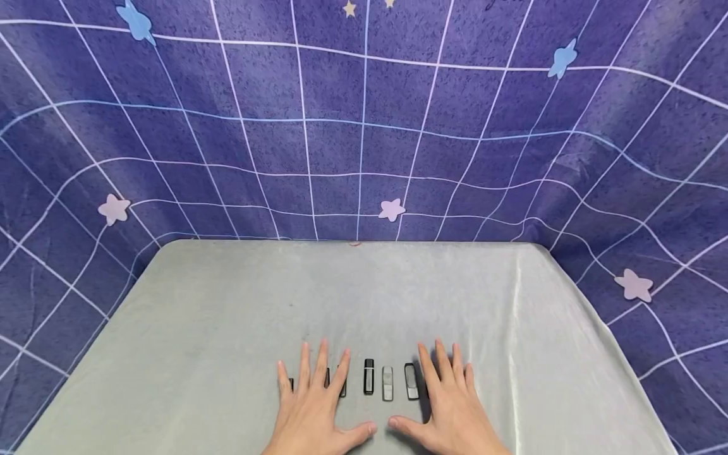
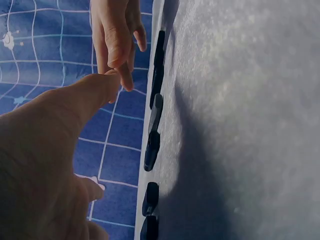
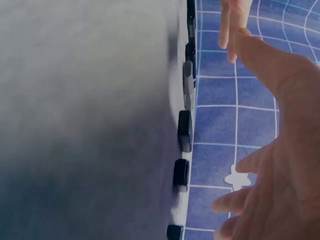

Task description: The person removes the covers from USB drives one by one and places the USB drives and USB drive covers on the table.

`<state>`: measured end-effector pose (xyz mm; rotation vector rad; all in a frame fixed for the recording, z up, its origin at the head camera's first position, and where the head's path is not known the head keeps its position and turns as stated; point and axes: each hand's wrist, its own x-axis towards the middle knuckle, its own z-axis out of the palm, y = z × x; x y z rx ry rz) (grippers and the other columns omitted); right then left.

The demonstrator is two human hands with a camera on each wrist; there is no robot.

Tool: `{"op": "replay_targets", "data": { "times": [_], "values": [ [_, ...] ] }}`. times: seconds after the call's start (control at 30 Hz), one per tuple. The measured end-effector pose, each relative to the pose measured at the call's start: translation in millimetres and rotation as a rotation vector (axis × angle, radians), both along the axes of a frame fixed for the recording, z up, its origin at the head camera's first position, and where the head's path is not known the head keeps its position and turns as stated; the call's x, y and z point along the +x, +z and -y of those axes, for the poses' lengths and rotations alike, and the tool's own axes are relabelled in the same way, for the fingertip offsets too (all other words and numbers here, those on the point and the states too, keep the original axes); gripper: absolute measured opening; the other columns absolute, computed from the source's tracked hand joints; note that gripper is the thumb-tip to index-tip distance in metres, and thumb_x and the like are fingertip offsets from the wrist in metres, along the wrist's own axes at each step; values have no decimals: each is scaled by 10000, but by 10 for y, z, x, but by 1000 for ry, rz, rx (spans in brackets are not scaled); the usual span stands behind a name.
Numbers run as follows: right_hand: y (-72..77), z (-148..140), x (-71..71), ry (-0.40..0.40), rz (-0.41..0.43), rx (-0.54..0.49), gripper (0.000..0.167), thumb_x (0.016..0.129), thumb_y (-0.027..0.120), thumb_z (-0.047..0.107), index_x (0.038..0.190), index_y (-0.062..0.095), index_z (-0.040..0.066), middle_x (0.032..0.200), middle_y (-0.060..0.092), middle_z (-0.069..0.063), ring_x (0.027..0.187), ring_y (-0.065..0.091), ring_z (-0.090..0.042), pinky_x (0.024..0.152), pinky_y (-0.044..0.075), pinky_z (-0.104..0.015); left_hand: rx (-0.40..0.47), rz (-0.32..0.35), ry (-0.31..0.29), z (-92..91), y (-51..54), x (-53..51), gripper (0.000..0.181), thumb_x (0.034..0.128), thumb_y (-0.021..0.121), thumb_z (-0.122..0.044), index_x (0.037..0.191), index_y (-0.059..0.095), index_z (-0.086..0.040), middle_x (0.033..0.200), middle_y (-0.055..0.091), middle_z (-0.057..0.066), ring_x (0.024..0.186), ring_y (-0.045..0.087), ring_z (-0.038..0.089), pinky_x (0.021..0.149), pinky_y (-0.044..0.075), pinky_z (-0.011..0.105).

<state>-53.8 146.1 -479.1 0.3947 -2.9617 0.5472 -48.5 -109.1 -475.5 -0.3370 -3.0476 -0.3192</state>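
Note:
Several small USB-stick-like objects lie in a row across the cloth. Between the hands are a black one (image 1: pixel 369 376), a silver one (image 1: pixel 388 383) and a black-rimmed silver one (image 1: pixel 411 381). My left hand (image 1: pixel 313 404), fingers spread and straight, is over the left part of the row, partly hiding several dark ones. My right hand (image 1: pixel 455 404) is spread the same way at the row's right end, its fingers partly covering dark shapes. Both hands appear raised above the cloth in the wrist views, where dark sticks (image 2: pixel 152 151) (image 3: pixel 185 131) line up beside them. Neither hand holds anything.
A pale grey cloth (image 1: pixel 227 303) covers the table. Behind and at both sides hangs a blue-purple curtain (image 1: pixel 330 145) with grid lines and stars, meeting the table's back edge.

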Motion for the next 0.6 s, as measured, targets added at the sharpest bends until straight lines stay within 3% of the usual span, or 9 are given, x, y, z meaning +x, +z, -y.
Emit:
{"op": "replay_targets", "data": {
  "times": [0.17,0.33,0.43,0.6],
  "values": [
    [16,-140,9,24,-18,-60,1267,714,729,813,1587,306,-3,1588,343,-340,1451,316,-591,1077,387,-712,49,121,-49,-15,17,-11,1155,710,488,-980,1617,338,-280,1697,204,200,1563,74,507,1119,40,832],
    [72,-322,-15,38,18,-102,1298,704,789,755,1598,253,-18,1603,300,-351,1466,312,-561,1114,382,-669,76,224,-105,-26,54,5,1157,724,482,-974,1638,272,-295,1718,129,182,1572,4,492,1127,-4,822],
    [96,-384,-34,62,25,-93,1294,706,795,747,1602,249,-11,1606,294,-351,1471,308,-554,1117,380,-664,83,249,-131,-28,63,34,1161,732,481,-969,1644,249,-290,1724,114,167,1576,-3,481,1134,-6,812],
    [113,-407,-86,129,30,-56,1251,722,791,735,1594,287,-7,1614,273,-354,1488,289,-540,1126,390,-640,72,226,-159,-6,69,79,1190,728,477,-973,1649,237,-258,1719,145,168,1580,33,470,1147,21,799]
  ]
}}
